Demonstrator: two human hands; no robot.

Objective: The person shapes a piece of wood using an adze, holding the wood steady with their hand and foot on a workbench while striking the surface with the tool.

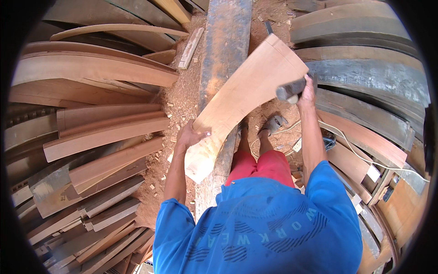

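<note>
A wide, curved wooden board (pixel 248 86) lies tilted across a long worn plank (pixel 226 32), its near end brightly lit. My left hand (pixel 191 136) grips the board's left edge near that end, thumb on top and fingers hidden beneath. Beside the board's right edge, my right hand (pixel 308 93) is closed around a dark tool with a thick, rounded head (pixel 291 90). Its exact kind is hard to make out, as the hand covers part of it. A dark metal piece (pixel 268 28) sticks out past the board's far end.
Stacked curved boards line the left (pixel 91 68) and right (pixel 365 77). Wood chips and sawdust (pixel 182 91) cover the floor, where a small offcut (pixel 191 48) lies left of the plank. A pale cable (pixel 349 145) runs along the right, near my sandalled foot (pixel 273 123).
</note>
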